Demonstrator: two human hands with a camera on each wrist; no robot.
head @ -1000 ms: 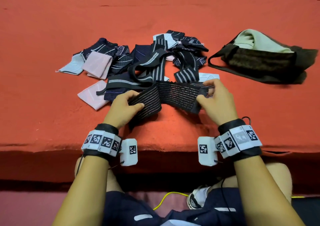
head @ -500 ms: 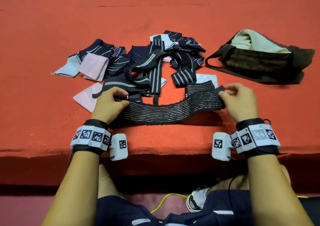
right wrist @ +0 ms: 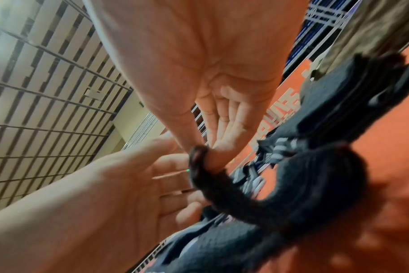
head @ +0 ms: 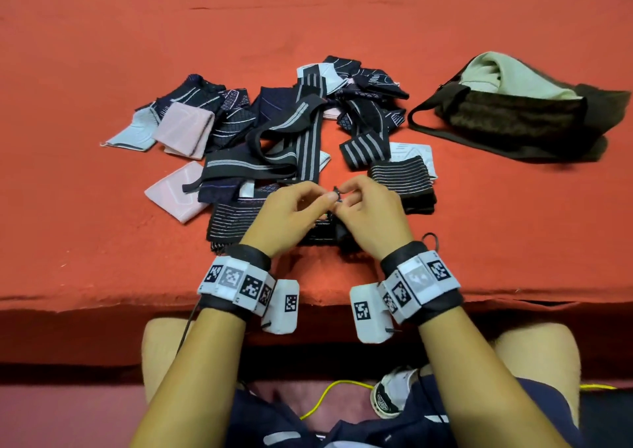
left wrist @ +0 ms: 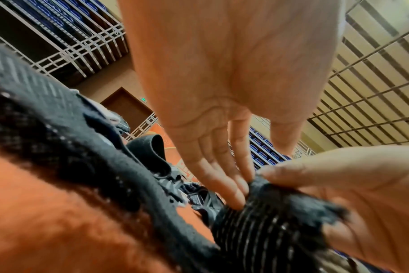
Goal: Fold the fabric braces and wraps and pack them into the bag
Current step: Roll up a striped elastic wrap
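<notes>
A long black wrap with thin pale stripes (head: 233, 223) lies on the red-covered table in front of me. One flat part runs left under my hands and a folded part (head: 400, 180) lies to the right. My left hand (head: 323, 200) and right hand (head: 349, 194) meet above its middle and both pinch a small black end piece. In the right wrist view that end loops over the pinching fingers of my right hand (right wrist: 213, 153) and runs down to the wrap (right wrist: 315, 175). In the left wrist view my left hand (left wrist: 224, 170) has its fingertips on the wrap (left wrist: 268, 221).
A loose pile of dark striped braces (head: 274, 132) with pink (head: 185, 132) and pale blue (head: 132, 132) ones lies behind the wrap. The dark olive bag (head: 513, 118), cream cloth (head: 493, 74) inside, sits at the right. The table's front edge (head: 102, 298) runs just below my wrists.
Both hands held the wrap stretched wide between them. They have come together at the middle, and the wrap now lies slack on the table with a folded part at the right.
</notes>
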